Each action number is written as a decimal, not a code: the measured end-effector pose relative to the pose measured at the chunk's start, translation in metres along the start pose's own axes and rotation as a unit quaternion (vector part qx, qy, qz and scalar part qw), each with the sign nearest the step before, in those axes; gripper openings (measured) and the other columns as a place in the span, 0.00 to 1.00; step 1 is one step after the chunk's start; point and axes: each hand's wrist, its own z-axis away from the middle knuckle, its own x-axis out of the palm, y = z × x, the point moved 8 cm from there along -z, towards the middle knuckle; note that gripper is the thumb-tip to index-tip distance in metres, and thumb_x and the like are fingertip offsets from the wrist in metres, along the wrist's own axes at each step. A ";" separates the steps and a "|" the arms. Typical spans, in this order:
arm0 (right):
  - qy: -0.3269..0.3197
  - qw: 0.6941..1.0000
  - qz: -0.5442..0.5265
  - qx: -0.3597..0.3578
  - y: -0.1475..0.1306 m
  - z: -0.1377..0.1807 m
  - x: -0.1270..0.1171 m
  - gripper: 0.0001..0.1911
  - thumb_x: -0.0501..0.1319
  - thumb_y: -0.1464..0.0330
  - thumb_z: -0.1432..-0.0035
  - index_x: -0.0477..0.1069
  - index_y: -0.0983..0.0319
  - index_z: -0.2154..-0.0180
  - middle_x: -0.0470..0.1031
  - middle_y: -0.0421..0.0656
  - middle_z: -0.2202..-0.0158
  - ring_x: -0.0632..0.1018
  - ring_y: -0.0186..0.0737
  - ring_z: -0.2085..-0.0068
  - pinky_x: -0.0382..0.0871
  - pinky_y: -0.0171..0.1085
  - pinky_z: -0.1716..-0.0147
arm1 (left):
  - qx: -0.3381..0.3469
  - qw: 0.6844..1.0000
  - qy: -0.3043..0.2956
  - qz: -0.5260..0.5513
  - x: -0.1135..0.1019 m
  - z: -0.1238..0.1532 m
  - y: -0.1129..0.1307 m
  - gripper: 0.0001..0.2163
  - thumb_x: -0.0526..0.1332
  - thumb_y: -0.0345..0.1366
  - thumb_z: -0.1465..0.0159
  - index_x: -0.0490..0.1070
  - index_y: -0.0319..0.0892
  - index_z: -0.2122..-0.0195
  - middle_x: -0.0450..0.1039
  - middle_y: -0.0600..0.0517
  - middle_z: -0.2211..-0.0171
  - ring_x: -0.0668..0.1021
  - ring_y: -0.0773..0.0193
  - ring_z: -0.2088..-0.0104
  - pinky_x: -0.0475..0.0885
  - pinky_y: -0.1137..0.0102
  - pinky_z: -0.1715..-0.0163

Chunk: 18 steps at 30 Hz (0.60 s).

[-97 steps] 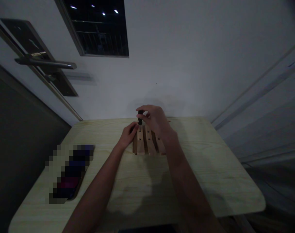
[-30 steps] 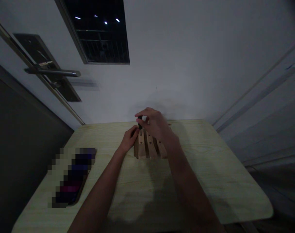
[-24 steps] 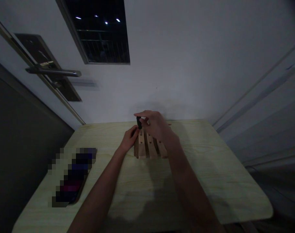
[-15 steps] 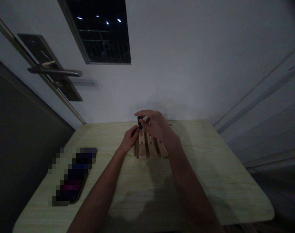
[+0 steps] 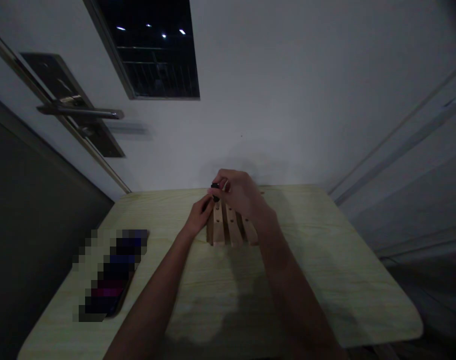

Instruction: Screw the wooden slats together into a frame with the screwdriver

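Note:
A small slatted wooden piece [image 5: 230, 230] with holes in its slats lies near the far edge of a light wooden table [image 5: 325, 280]. My right hand [image 5: 239, 192] is curled over its far end, fingers closed round the black handle of a small screwdriver [image 5: 215, 189] that stands upright on the left slat. My left hand [image 5: 198, 214] rests against the piece's left side, its fingertips at the base of the tool. The light is dim, so the tool's tip is hard to make out.
A blurred-out flat dark object [image 5: 110, 272] lies on the table's left part. Behind the table is a white wall with a dark window [image 5: 153, 50]. A door with a metal lever handle [image 5: 78, 112] stands at the left.
My right fingers have shifted round the screwdriver handle and now cover more of it, as in a turning grip. My left hand and the wooden piece stay in place.

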 end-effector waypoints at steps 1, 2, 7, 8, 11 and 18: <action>0.001 1.000 0.000 -0.002 0.000 0.000 0.000 0.07 0.62 0.63 0.49 0.70 0.59 0.68 0.73 0.39 0.71 0.73 0.35 0.70 0.65 0.34 0.71 | -0.002 1.000 0.001 0.000 0.000 0.000 0.000 0.15 0.51 0.42 0.37 0.69 0.36 0.61 0.74 0.47 0.63 0.74 0.59 0.62 0.69 0.67 0.60; 0.005 1.000 0.002 -0.007 -0.001 0.000 -0.001 0.06 0.62 0.64 0.48 0.69 0.59 0.69 0.73 0.40 0.71 0.73 0.35 0.70 0.64 0.34 0.71 | -0.003 1.000 0.001 -0.001 0.000 0.000 0.001 0.15 0.51 0.42 0.37 0.69 0.36 0.61 0.74 0.48 0.64 0.74 0.59 0.62 0.69 0.67 0.60; 0.013 0.999 -0.017 -0.040 -0.009 0.000 -0.003 0.04 0.59 0.69 0.46 0.69 0.60 0.65 0.74 0.39 0.69 0.73 0.33 0.70 0.64 0.32 0.69 | 0.002 1.000 -0.010 0.012 0.002 0.001 0.005 0.15 0.50 0.43 0.36 0.69 0.37 0.59 0.74 0.49 0.64 0.74 0.60 0.61 0.68 0.67 0.57; 0.007 0.999 -0.025 -0.044 -0.010 0.000 -0.002 0.05 0.59 0.70 0.45 0.70 0.59 0.64 0.74 0.38 0.70 0.74 0.33 0.70 0.65 0.32 0.68 | 0.003 1.000 -0.011 0.014 0.002 0.001 0.005 0.15 0.50 0.43 0.36 0.69 0.37 0.59 0.74 0.49 0.63 0.74 0.60 0.61 0.68 0.67 0.57; -0.002 0.998 -0.037 -0.053 -0.011 0.000 0.000 0.06 0.58 0.71 0.45 0.72 0.58 0.65 0.76 0.38 0.68 0.74 0.32 0.69 0.66 0.31 0.66 | 0.003 1.000 -0.009 0.016 0.001 0.001 0.004 0.15 0.51 0.44 0.36 0.69 0.38 0.59 0.74 0.49 0.63 0.75 0.59 0.60 0.68 0.67 0.57; -0.011 0.999 -0.014 -0.042 -0.011 0.002 0.002 0.17 0.53 0.75 0.46 0.74 0.55 0.58 0.76 0.39 0.60 0.76 0.35 0.66 0.69 0.33 0.62 | 0.008 1.000 -0.007 0.018 0.001 0.001 0.001 0.15 0.51 0.44 0.37 0.69 0.39 0.58 0.75 0.49 0.62 0.75 0.59 0.60 0.69 0.67 0.57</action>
